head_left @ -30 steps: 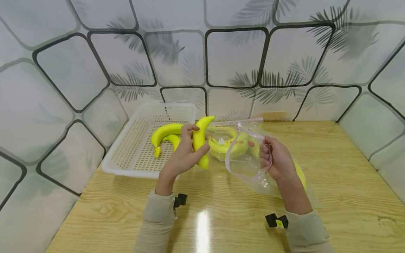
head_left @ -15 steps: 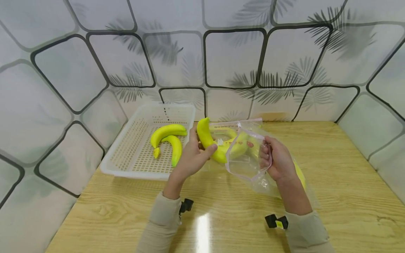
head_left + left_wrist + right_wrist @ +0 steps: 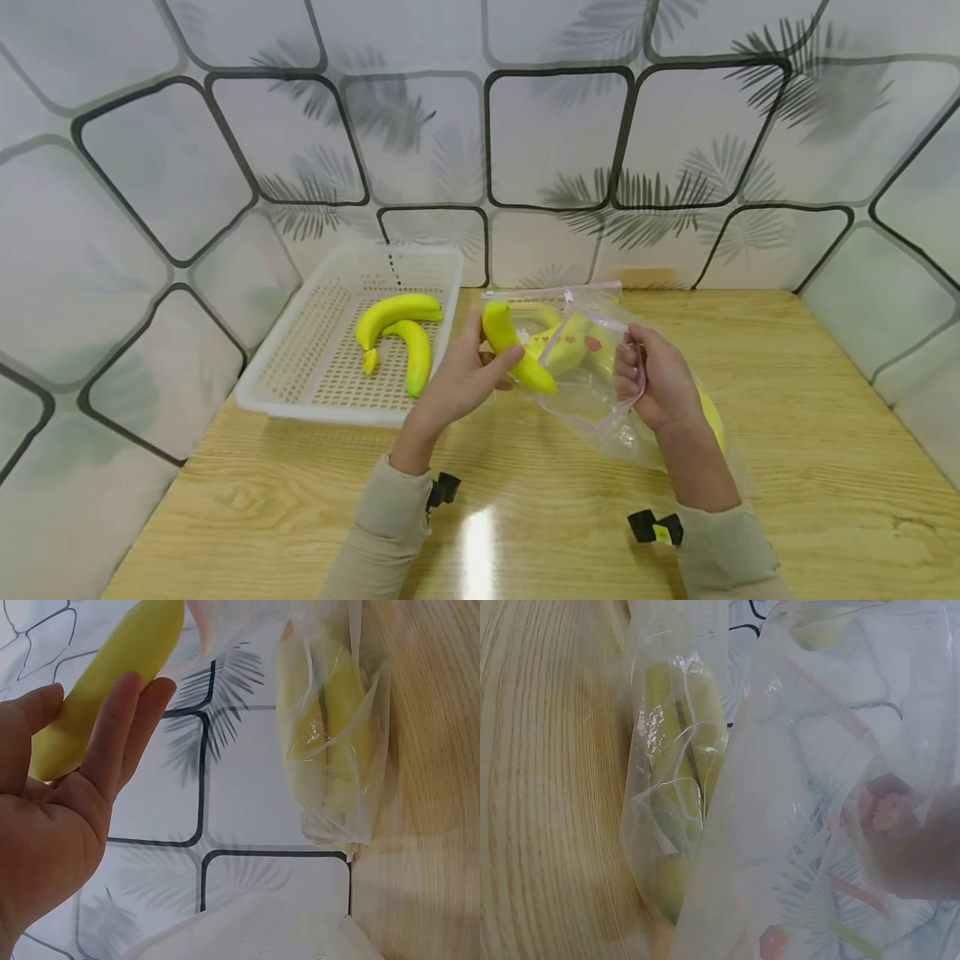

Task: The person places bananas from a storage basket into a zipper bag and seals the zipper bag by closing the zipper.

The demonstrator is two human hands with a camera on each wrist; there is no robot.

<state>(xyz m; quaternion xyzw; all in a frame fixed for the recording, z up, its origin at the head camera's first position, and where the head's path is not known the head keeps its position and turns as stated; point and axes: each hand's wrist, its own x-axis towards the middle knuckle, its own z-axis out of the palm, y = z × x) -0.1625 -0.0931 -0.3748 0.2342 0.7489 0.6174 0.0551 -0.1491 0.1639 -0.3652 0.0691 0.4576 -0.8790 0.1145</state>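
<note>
A yellow banana [image 3: 521, 354] sits tilted in my left hand [image 3: 461, 375], gripped between thumb and fingers; its lower end is at the mouth of a clear zip bag [image 3: 585, 404]. My right hand [image 3: 663, 375] grips the bag's pink-edged rim and holds the mouth wide. Several bananas [image 3: 566, 354] lie inside the bag, blurred by the film. In the left wrist view, the thumb and fingers lie on either side of the held banana [image 3: 112, 682]. The right wrist view shows bagged bananas [image 3: 671, 742] low down, and the hand [image 3: 900, 832] dimly through plastic.
To the left stands a white perforated basket [image 3: 251, 400] with two bananas in it, one curved [image 3: 393, 312] and one [image 3: 420, 358] partly below it. A patterned wall covering [image 3: 555, 142] rises behind and beside the wooden table [image 3: 300, 500].
My left hand has moved right from near the basket, turning the banana so its lower end points right toward the bag's mouth. The right hand and bag stay almost still.
</note>
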